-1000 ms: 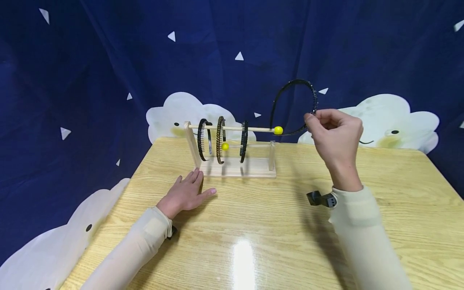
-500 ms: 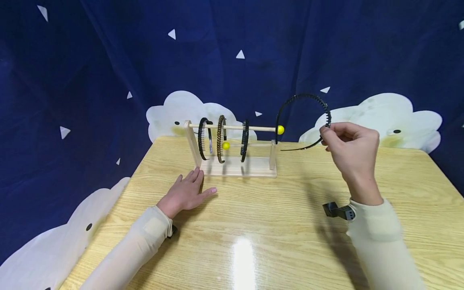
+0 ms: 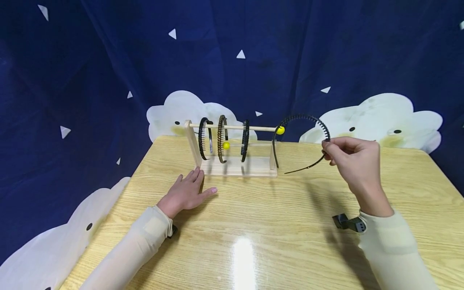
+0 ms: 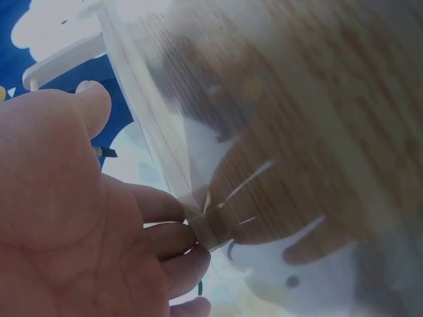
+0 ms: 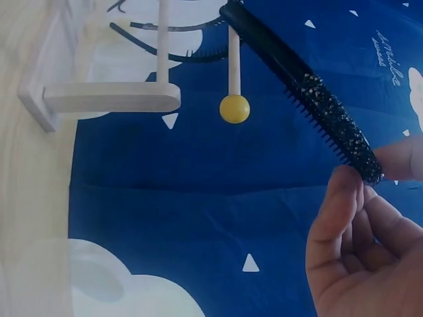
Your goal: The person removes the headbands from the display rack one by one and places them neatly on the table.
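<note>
Compared with a second ago, the glittery black headband (image 5: 322, 99) is lower and turned so its teeth show along the inside, and the right hand (image 3: 357, 171) has moved down and farther right. That hand pinches the headband between thumb and fingers, holding it in the air at the yellow ball (image 3: 280, 130) on the upper rod (image 3: 262, 129); whether band and rod touch cannot be told. The left hand (image 3: 185, 193) lies flat as before on the surface (image 3: 282, 233), fingers straight, fingertips at the near left corner of the wooden stand (image 3: 259, 172). Small white lettering (image 5: 388, 59) on the blue cloth (image 3: 232, 20) is too blurred to read. The upper rod carries a black headband (image 3: 201, 141), a brown headband (image 3: 220, 139) and a toothed black one (image 3: 245, 141), spaced apart.
</note>
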Demonstrator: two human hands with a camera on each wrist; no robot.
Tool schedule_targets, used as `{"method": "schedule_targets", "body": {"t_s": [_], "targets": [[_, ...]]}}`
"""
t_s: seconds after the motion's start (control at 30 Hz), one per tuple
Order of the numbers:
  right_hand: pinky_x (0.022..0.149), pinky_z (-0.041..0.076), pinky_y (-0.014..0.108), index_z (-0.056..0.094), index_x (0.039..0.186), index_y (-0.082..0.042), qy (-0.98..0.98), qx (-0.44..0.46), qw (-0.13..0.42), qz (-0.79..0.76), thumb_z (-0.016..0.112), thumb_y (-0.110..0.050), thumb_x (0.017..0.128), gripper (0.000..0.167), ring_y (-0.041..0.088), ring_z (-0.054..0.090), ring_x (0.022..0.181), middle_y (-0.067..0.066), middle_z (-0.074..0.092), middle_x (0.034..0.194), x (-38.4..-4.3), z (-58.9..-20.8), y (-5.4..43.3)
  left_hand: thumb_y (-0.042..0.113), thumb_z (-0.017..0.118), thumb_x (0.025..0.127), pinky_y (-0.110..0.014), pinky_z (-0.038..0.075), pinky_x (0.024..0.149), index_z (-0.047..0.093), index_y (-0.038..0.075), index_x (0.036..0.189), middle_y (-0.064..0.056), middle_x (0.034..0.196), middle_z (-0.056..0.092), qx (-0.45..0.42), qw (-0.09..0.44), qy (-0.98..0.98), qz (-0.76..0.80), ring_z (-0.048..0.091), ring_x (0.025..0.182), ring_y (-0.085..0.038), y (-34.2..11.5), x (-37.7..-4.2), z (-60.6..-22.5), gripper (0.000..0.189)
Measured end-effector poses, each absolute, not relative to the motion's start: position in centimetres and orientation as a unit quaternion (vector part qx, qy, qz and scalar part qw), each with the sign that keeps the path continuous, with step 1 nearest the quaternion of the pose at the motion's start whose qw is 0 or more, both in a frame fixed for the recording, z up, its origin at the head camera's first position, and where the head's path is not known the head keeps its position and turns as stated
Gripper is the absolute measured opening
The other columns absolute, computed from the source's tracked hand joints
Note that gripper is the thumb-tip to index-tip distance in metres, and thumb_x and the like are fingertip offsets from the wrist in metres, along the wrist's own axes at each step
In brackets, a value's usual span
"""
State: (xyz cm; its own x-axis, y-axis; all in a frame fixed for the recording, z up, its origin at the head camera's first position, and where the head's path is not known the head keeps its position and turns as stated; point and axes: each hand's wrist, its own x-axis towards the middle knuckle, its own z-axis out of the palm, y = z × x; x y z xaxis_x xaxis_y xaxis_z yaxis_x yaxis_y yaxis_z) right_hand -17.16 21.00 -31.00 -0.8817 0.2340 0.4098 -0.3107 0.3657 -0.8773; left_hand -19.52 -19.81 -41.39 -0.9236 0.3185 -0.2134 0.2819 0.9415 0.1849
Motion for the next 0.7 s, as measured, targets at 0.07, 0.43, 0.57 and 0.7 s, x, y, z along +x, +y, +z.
{"method": "schedule_targets", "body": {"t_s": [0.07, 0.43, 0.57, 0.7], "targets": [[0.051, 0.052, 0.018, 0.077, 0.089, 0.008, -0.794, 0.027, 0.235, 0.561, 0.071, -0.005, 0.090, 0.014, 0.008, 0.063, 0.054, -0.002, 0.071, 0.069, -17.1, -31.2, 21.1, 0.071, 0.033, 0.099, -0.061, 0.012, 0.118, 0.024, -0.003, 0.157, -0.023, 0.164, 0.014, 0.155, 0.120, 0.978, 0.075, 0.018, 0.150, -0.039, -19.8, -19.6, -41.4, 0.095], [0.051, 0.052, 0.019, 0.079, 0.091, 0.004, -0.801, 0.037, 0.166, 0.573, 0.072, -0.007, 0.091, 0.013, 0.008, 0.063, 0.056, 0.002, 0.072, 0.070, -16.9, -32.8, 21.6, 0.071, 0.032, 0.099, -0.061, 0.013, 0.118, 0.023, -0.003, 0.158, -0.023, 0.164, 0.014, 0.157, 0.118, 0.978, 0.071, 0.018, 0.150, -0.038, -19.8, -19.7, -41.5, 0.095], [0.052, 0.052, 0.020, 0.077, 0.089, 0.003, -0.815, 0.051, 0.142, 0.559, 0.071, -0.009, 0.093, 0.014, 0.009, 0.062, 0.057, 0.003, 0.070, 0.067, -16.9, -33.5, 21.6, 0.071, 0.032, 0.099, -0.062, 0.013, 0.118, 0.023, -0.003, 0.158, -0.023, 0.164, 0.014, 0.158, 0.117, 0.978, 0.072, 0.018, 0.150, -0.038, -19.8, -19.6, -41.4, 0.095], [0.053, 0.052, 0.021, 0.075, 0.090, 0.006, -0.831, 0.059, 0.124, 0.539, 0.070, -0.013, 0.095, 0.020, 0.012, 0.063, 0.059, 0.005, 0.068, 0.065, -16.9, -34.3, 21.6, 0.071, 0.032, 0.099, -0.062, 0.013, 0.118, 0.023, -0.003, 0.158, -0.023, 0.164, 0.014, 0.159, 0.116, 0.978, 0.071, 0.018, 0.150, -0.038, -19.8, -19.6, -41.4, 0.095]]}}
